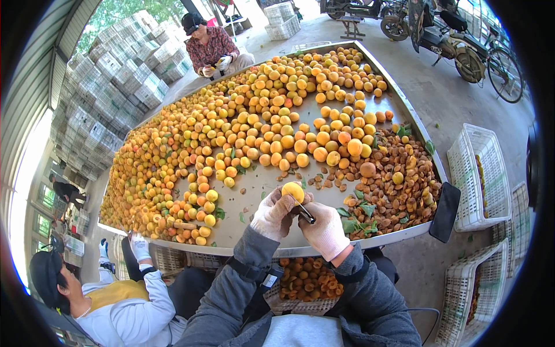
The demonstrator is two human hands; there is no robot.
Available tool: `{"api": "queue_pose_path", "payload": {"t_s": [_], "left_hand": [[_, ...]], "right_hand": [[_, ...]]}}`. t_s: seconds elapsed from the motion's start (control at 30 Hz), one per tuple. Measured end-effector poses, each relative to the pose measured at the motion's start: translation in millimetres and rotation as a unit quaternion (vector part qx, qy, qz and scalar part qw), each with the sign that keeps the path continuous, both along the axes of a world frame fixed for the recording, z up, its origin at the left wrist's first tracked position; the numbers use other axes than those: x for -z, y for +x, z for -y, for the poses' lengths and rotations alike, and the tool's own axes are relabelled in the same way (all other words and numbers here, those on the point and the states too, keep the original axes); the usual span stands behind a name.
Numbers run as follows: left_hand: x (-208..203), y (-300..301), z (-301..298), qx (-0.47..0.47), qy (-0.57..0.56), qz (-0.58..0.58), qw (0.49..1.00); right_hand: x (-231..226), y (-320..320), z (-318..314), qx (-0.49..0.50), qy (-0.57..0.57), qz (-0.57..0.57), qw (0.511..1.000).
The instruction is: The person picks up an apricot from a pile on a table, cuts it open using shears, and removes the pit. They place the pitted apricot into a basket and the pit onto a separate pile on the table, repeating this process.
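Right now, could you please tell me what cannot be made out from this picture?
All in the head view:
1. Underside of the fruit: hidden by the left grip.
2. Upper end of the tool in the right grip: too small to tell whether it is in the fruit.
3. Crate below: partly hidden by the table and sleeves.
4. What the far worker holds: too small to name.
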State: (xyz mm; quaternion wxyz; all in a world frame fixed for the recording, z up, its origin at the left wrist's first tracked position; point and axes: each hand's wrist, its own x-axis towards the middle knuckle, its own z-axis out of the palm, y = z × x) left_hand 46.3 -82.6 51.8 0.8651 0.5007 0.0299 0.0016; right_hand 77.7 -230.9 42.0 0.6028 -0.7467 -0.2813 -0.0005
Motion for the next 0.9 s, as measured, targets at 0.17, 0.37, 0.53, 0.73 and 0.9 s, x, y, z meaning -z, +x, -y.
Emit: {"api": "queue_pose_path", "payload": {"t_s": [0.17,0.37,0.53,0.73,0.9], "left_hand": [[1,-2,2,-0.010,-0.043,-0.013,0.999],[-10,-1,7,-0.063,0.211,-0.001,0.975],[-11,-8,-1,-0.126,0.485,0.125,0.856],[-2,-8,6,-0.049,0.209,0.037,0.976],[-34,-13,10,-0.129,0.717,0.208,0.652]], "right_hand": [[-3,-1,1,0.036,-0.023,0.029,0.999],[11,8,2,0.032,-0.118,0.010,0.992],[14,12,-10,-0.026,-0.074,-0.060,0.995],[31,10,-7,-0.029,0.027,-0.053,0.998],[37,15,-1,-0.062,0.013,-0.133,0.989]]}}
